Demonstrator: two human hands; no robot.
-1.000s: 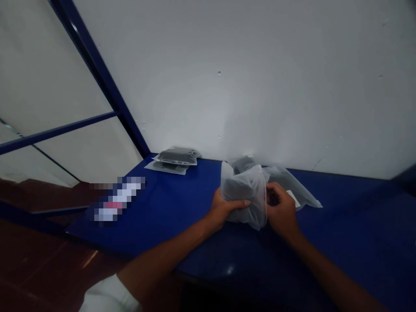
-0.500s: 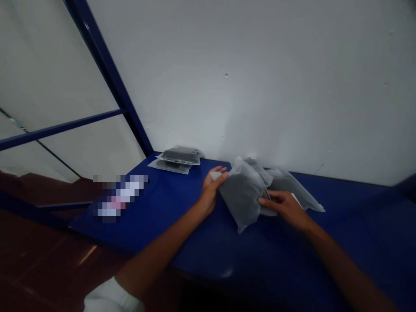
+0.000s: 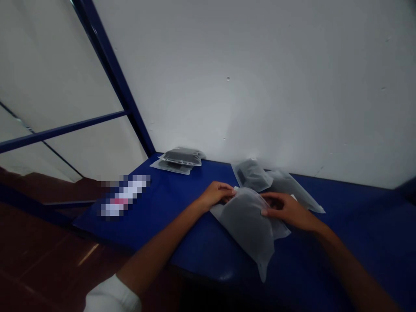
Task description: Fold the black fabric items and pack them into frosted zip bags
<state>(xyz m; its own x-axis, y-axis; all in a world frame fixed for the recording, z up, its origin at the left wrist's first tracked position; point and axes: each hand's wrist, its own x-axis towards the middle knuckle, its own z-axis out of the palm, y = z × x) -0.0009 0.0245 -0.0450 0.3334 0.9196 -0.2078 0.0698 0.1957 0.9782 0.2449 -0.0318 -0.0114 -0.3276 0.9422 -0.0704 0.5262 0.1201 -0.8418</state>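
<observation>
Over on the left, blue framing (image 3: 113,56) rises above a reddish-brown floor (image 3: 35,264), and from there the blue bench (image 3: 182,203) runs rightward along a pale wall (image 3: 260,86). A pixelated patch (image 3: 125,195) covers something at the bench's left end. Into the middle: the left hand (image 3: 212,196) has its grip pinched close on the upper left corner of a frosted bag (image 3: 243,221), which slants down toward the near edge, between both hands. On its right edge, the right hand (image 3: 290,212) keeps a looser, curled grip, thumb on the near face, other fingers partly hidden. Counting across: at least two packets in the back-left stack (image 3: 181,156), one bag in hand, one dark-filled bag (image 3: 251,175) behind it, one flatter bag (image 3: 294,186) farther right.
</observation>
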